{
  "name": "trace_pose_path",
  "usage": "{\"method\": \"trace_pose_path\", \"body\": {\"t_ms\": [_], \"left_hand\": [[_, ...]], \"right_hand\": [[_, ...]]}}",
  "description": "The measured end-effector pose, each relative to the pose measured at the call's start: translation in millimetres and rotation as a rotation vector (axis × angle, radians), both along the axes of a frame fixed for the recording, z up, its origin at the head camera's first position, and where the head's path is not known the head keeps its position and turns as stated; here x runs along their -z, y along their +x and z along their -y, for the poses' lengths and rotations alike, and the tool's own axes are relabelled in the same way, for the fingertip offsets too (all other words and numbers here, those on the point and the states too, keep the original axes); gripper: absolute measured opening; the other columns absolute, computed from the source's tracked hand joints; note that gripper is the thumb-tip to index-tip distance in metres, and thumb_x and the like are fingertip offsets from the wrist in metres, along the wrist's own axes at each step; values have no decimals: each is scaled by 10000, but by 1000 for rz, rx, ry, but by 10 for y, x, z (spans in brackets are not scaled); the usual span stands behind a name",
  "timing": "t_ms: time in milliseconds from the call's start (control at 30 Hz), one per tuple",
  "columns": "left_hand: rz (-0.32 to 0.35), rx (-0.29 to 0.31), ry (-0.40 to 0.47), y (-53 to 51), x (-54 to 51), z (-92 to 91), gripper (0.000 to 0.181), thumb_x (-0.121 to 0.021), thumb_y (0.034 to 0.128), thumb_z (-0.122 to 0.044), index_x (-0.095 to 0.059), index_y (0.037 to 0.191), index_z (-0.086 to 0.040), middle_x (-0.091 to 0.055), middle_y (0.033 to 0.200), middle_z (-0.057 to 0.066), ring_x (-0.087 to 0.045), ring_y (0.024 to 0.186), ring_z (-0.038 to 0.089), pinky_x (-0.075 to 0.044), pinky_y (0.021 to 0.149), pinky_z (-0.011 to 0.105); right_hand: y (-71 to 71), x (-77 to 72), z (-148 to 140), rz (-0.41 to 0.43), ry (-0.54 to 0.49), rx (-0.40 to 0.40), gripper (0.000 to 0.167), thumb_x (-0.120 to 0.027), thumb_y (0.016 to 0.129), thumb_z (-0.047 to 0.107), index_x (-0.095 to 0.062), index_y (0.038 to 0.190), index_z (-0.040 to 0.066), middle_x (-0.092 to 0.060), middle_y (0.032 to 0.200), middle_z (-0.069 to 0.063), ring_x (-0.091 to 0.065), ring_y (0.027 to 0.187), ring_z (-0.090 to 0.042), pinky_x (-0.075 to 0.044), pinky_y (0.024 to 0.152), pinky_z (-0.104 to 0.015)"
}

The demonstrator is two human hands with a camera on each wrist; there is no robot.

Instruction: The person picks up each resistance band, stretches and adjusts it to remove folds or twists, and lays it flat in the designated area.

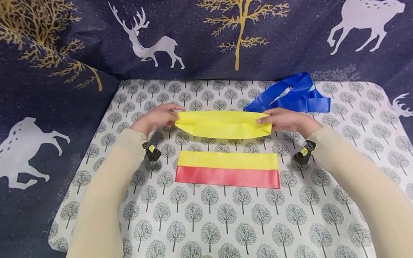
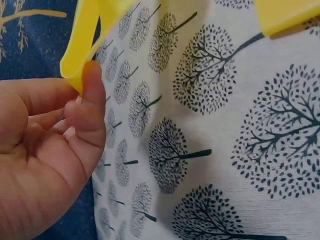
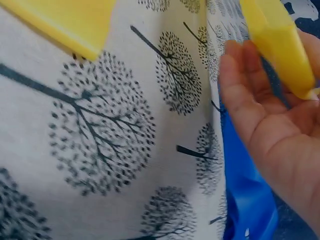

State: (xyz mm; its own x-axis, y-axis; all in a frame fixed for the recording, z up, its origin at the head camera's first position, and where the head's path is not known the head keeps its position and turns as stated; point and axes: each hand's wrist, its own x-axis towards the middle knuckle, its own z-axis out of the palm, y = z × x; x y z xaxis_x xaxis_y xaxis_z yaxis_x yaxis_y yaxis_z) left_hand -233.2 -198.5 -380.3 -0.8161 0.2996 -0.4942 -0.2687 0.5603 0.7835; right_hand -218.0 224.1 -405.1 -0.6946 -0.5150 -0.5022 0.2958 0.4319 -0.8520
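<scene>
Nearest, on the tree-printed bench (image 1: 245,228), a red band (image 1: 226,177) lies flat with its long axis running left to right, its right end slightly nearer the wearer. Along its far edge lies a flat yellow band (image 1: 228,160), parallel to it; whether the two overlap or merely abut cannot be told.

Just beyond, lifted clear of the bench, is a yellow loop (image 1: 223,124), spread between the hands. Its long axis also runs left to right, nearly parallel to the flat pair, with one end toward each hand; its two layers stand slightly apart. The left hand (image 1: 159,118) pinches the left end between thumb and finger, as the left wrist view confirms; the right hand (image 1: 286,120) grips the right end, thumb on the near face.

The step in hand appears to be straightening the loop. The next move would probably call for even tension and level ends, so that the layers close without a twist or crease.

Farther off, beyond the right hand, a blue band (image 1: 298,102) lies loosely folded, with no single direction. Behind the bench hangs a dark deer-patterned backdrop (image 1: 194,28).
</scene>
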Motion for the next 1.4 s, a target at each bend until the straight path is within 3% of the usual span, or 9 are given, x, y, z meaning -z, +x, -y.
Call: {"method": "trace_pose_path", "body": {"t_ms": [167,300,567,733,800,867,1000,1233,1400], "left_hand": [[-55,83,-92,27,40,-59,407,-514,1015,-18,-540,1419,22,-594,901,-17,-421,616,72,-402,601,196],[4,153,-69,38,142,-64,325,-497,1050,-69,-540,1349,54,-594,872,-26,-499,719,94,-462,690,204],[129,151,65,13,234,-30,210,-426,1103,-185,-529,1185,-21,-616,890,-52,-572,825,87,-500,739,189],[123,116,74,23,241,-44,117,-522,1058,-153,-484,961,-101,-518,854,-45,-501,751,89,-499,711,185],[132,113,69,29,253,-64,109,-541,1032,-95,-475,945,-88,-531,893,-29,-501,739,85,-499,695,173],[150,122,68,37,266,-76,52,-536,1006,-33,-493,1031,-46,-536,955,-2,-516,751,85,-511,693,164],[186,107,47,52,302,-68,354,-520,966,47,-457,1314,22,-538,1084,70,-548,783,99,-537,704,155],[193,64,18,112,343,-16,613,-517,923,71,-399,1521,1,-527,1312,168,-605,861,143,-582,737,181],[107,65,-65,166,339,-58,507,-599,972,-69,-478,1457,18,-644,1079,72,-637,786,102,-579,712,192]], "right_hand": [[29,62,-49,-48,-134,108,257,-513,1068,144,-588,828,199,-646,932,120,-633,890,-57,-566,849,-228],[50,107,-67,-63,-169,133,297,-486,1078,145,-558,796,201,-656,893,122,-622,853,-58,-558,817,-225],[119,131,-53,-222,206,-71,311,-527,1066,333,-579,832,134,-486,757,30,-450,748,-135,-402,722,-265],[126,105,-53,-272,331,-73,445,-521,1058,413,-729,1158,32,-670,1188,-120,-558,1011,-207,-471,933,-367],[131,94,-47,-295,369,-92,485,-515,1057,432,-732,1156,9,-660,1248,-181,-579,1044,-256,-493,940,-413],[134,96,-35,-327,409,-122,477,-519,1052,441,-734,1045,16,-678,1126,-178,-585,993,-266,-506,888,-410],[147,118,-12,-415,421,-205,367,-564,1042,343,-614,835,45,-540,767,-35,-487,741,-191,-428,684,-315],[205,158,-77,-404,349,-171,201,-675,980,170,-685,1074,-6,-651,859,-24,-513,750,-115,-449,686,-253],[280,145,-90,-385,312,-112,207,-698,966,147,-652,1089,-12,-663,938,-68,-528,825,-146,-460,747,-270]]}}
